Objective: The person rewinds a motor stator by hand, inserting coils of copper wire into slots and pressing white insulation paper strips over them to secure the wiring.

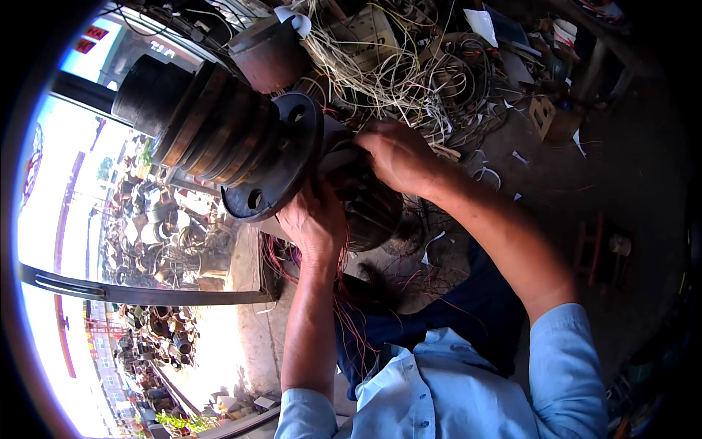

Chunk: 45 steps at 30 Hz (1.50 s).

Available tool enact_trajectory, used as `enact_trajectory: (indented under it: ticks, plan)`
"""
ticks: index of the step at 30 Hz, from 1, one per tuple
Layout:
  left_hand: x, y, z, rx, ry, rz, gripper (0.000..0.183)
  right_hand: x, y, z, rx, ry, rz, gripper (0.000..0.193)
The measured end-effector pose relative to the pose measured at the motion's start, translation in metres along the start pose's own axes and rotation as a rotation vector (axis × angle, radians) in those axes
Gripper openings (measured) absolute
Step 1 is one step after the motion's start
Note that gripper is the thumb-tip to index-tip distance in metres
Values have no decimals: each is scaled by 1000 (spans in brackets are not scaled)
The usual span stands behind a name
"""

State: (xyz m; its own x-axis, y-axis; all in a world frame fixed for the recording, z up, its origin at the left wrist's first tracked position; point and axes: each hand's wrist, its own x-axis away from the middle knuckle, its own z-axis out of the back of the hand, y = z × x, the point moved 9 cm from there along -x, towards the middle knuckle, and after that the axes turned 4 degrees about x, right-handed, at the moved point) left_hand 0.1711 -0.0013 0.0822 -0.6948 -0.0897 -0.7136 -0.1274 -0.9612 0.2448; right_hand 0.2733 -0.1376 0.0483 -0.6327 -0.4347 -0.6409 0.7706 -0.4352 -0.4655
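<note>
Both hands gripped the motor (369, 208) by the flange (274, 157), the left hand (314, 223) beneath, the right hand (398, 155) on top, red wire (344, 293) partly pulled out, more apparently left.

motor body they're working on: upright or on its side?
On its side. The ribbed motor body runs sideways, with its round bolt-holed flange standing on edge. Left hand and right hand work at the end behind it.

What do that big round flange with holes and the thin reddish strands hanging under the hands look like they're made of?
The flange looks like cast iron or steel: dark, dull, rough, with bolt holes and a brownish, rusty tint. The reddish strands look like enamelled copper wire: thin, shiny, red-brown, springy. The left hand and right hand grip the dark ribbed part, probably metal too.
</note>
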Motion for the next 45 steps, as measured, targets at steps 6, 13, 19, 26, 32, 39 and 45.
enact_trajectory:
  ticks: [6, 13, 19, 26, 32, 39, 45]
  plan:
    - [3, 5, -1, -40, 17, -41, 30, 5, 8, -3, 74, 122, 2, 14]
    - [6, 2, -2, -77, 10, -42, 31, 6, 15, -12, -13, 58, -75, 26]
    - [2, 0, -3, -59, 10, -34, 31, 6, -8, 10, 110, 103, 50, 24]
    - [6, -2, -1, -40, 10, -45, 28, 12, -12, 7, 25, 94, 109, 21]
    - [1, 1, 1, -38, -85, -41, 25, 2, -22, 17, -19, 71, 120, 18]
    - [-5, -3, 1, -47, -98, -70, 22, -14, -42, 9, 65, 0, 247, 8]
    - [-1, 4, 1, -99, -50, -169, 21, -14, -46, 3, 107, 9, 309, 6]
